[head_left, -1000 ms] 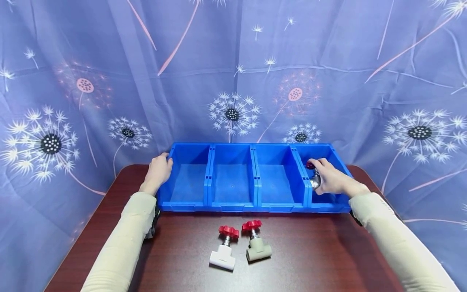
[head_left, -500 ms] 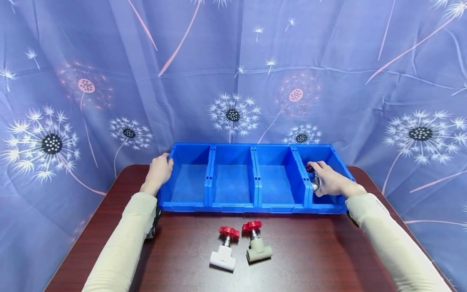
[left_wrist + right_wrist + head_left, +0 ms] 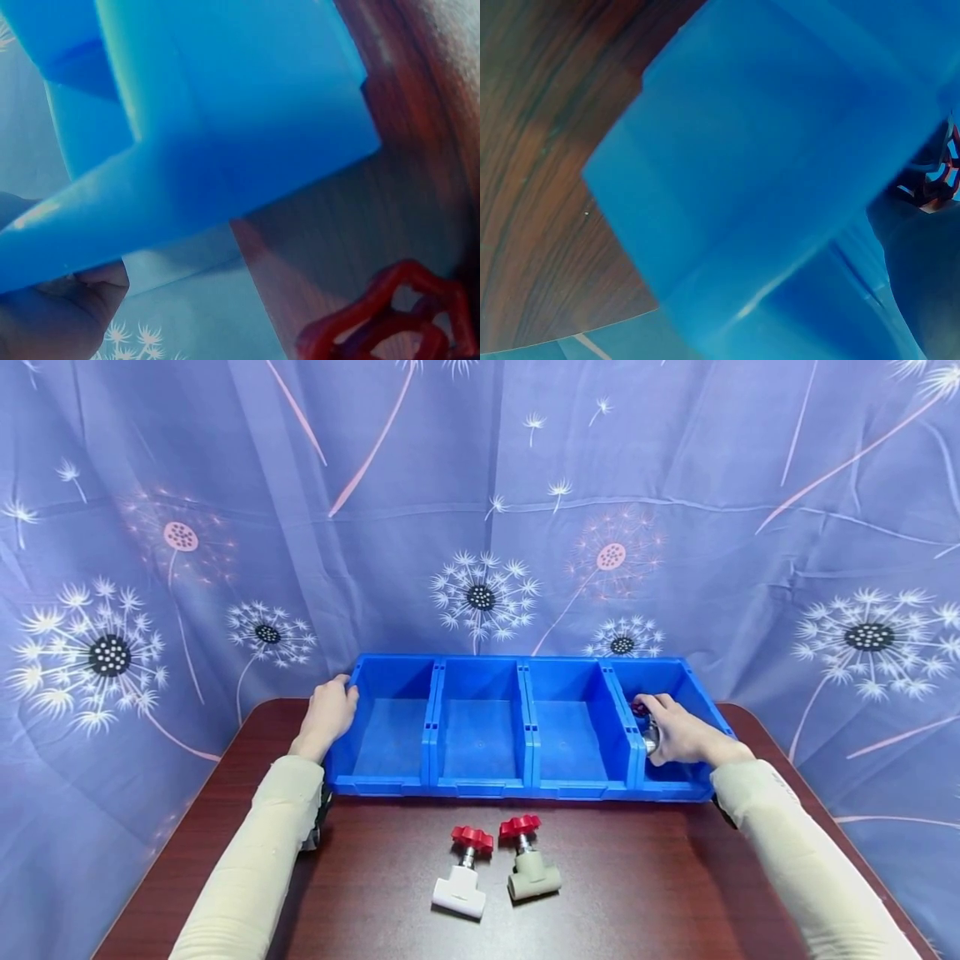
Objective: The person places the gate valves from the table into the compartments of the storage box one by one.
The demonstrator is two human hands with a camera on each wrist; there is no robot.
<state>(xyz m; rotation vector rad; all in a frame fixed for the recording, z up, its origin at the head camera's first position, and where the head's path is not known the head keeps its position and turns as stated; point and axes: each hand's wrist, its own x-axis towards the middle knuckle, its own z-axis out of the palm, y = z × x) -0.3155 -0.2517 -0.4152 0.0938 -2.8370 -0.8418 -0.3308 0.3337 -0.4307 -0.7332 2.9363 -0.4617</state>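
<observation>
My left hand grips the left end wall of a long blue storage bin divided into compartments. In the left wrist view, my left hand shows at the outer side of that wall. My right hand reaches into the far-right compartment and holds a valve with a red handwheel and a shiny metal part. Most of this valve is hidden by my fingers and the divider. In the right wrist view, its red handwheel peeks out beside my right hand.
In front of the bin, a white tee-shaped valve and a grey-green one, both with red handwheels, lie on the dark wooden table. Behind the table hangs a blue curtain with dandelion prints.
My right hand has shifted slightly with its valve, which now sits a little lower in the compartment and shows less. My left hand and the two valves on the table have stayed put.
</observation>
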